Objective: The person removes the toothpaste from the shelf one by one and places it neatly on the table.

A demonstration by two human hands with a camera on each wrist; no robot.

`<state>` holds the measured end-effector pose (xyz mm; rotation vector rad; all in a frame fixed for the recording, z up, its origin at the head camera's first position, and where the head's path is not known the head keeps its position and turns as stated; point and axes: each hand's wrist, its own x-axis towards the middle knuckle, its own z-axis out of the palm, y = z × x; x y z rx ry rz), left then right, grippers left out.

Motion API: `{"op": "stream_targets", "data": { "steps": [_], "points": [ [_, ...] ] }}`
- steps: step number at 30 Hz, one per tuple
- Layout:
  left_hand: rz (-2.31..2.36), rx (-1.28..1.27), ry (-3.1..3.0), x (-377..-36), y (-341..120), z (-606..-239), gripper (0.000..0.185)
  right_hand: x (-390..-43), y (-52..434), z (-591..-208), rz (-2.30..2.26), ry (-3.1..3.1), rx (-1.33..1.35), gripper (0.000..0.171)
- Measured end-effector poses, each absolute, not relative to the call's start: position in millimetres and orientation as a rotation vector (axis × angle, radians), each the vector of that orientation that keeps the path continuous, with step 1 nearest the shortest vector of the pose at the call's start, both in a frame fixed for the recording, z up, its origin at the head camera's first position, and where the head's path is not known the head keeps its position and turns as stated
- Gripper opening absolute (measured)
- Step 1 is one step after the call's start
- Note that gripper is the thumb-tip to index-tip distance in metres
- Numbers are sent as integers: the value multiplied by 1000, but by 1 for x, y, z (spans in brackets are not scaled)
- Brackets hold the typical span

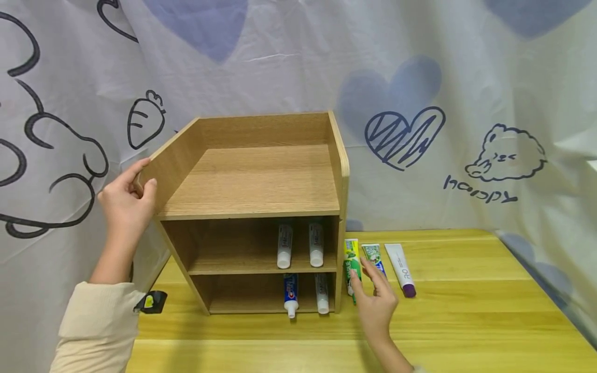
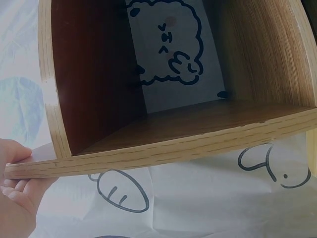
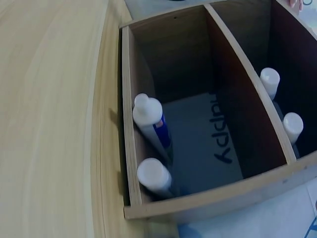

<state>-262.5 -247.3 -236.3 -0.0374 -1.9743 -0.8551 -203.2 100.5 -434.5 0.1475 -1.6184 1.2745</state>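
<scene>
Here the left hand [image 1: 125, 199] grips the front corner of the left side wall of a wooden shelf unit [image 1: 254, 178], its fingers [image 1: 150, 187] and thumb curled round the panel's edge; the left wrist view shows the same hold from below, fingers [image 2: 15, 191] wrapped under the board [image 2: 163, 148]. The unit stands on a yellow wooden tabletop [image 1: 466, 321] in front of a white cloth backdrop [image 1: 466, 77] printed with hearts, a carrot and a bear. Its open top tray is bare; two tubes [image 1: 284, 246] with white caps lie in the right half of the middle shelf, and two more [image 1: 290, 295] in the right half of the bottom shelf, one of them blue and red. The right hand [image 1: 375, 305] rests on the tabletop just right of the unit, its fingers [image 1: 358, 285] relaxed and nearly straight, the tips touching a green toothpaste tube [image 1: 351, 261] that lies against the unit's right wall. Beside it lie a second green-and-blue tube [image 1: 371, 254], partly covered by the hand, and a white tube with a purple cap [image 1: 400, 269]. The right wrist view looks into the compartments [image 3: 198, 124], caps pointing outward.
</scene>
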Motion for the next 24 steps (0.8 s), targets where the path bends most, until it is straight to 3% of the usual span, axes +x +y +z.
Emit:
{"op": "stream_targets", "data": {
  "steps": [24],
  "points": [
    [-846,-47,-1961,-263,-247,-237,36,-204,49,-434,1279,-1601,219,35]
  ]
}}
